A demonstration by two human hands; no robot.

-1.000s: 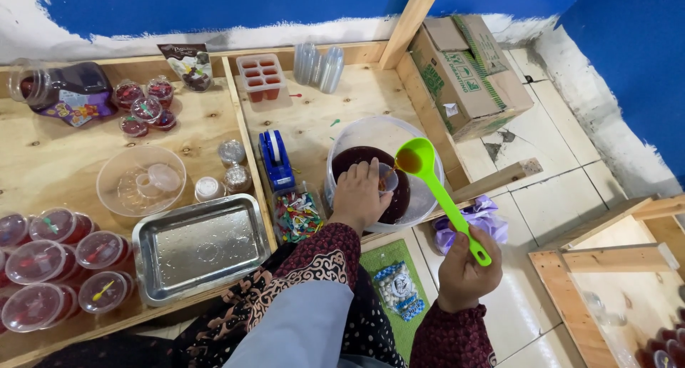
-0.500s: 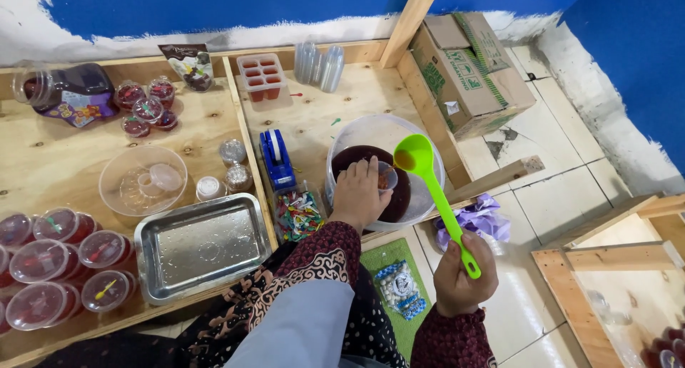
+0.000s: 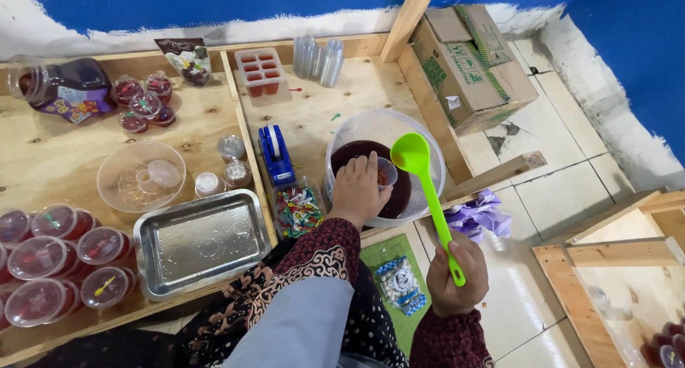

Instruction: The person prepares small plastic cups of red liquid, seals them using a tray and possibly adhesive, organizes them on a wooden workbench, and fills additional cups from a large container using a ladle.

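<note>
- Head view: left hand reaches forward over the big clear plastic tub of dark red liquid, back of the hand up, fingers curled around a small clear plastic cup held just over the liquid.
- Right hand sits lower and closer to the body, fist closed tight on the handle end of a bright green plastic ladle, whose bowl hangs above the tub right beside the cup.
- Blue tape dispenser and shiny metal tray lie to the left on the plywood table.

Both arms wear dark maroon sleeves patterned with pale swirling batik motifs; a plain grey-blue cloth drapes down over the chest between them
</note>
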